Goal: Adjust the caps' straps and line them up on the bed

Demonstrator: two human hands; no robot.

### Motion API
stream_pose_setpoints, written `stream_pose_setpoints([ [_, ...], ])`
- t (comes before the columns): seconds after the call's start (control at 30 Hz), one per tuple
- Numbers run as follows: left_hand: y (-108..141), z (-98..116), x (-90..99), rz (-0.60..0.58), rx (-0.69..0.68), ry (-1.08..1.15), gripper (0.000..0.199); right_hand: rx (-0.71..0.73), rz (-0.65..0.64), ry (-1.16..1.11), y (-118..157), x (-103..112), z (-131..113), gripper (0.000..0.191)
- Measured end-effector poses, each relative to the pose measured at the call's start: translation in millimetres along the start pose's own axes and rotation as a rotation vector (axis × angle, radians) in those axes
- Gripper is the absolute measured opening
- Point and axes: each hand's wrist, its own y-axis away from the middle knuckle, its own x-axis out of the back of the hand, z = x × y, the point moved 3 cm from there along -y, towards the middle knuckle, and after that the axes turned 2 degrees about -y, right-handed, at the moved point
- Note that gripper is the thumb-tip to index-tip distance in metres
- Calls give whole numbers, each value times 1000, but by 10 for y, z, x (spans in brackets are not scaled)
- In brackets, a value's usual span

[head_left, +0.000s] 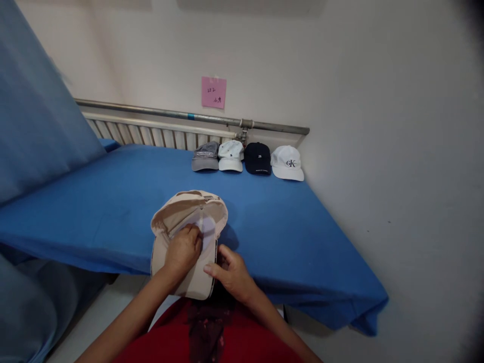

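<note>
A beige baseball cap (162,250) is held inside up over the near edge of the blue-covered table, its brim towards me. My left hand (185,245) reaches into the crown with its fingers curled against the pale lining. What those fingertips hold, if anything, is hidden. Along the right side of the brim, my right hand (230,270) is closed on the edge, thumb on the upward-facing side and fingers beneath.
Against the wall stand a grey cap (206,157), a white patterned cap (231,156), a dark navy cap (257,159) and a white cap with letters (287,162). Behind the blue cloth (287,227) run a radiator (166,135) and metal pipe (151,110). A blue curtain (41,111) hangs left.
</note>
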Motion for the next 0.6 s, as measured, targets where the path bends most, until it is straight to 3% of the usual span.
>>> stream_pose_setpoints([
  [0.6,18,-27,-28,36,-29,40,22,12,14,46,0,3,-2,28],
])
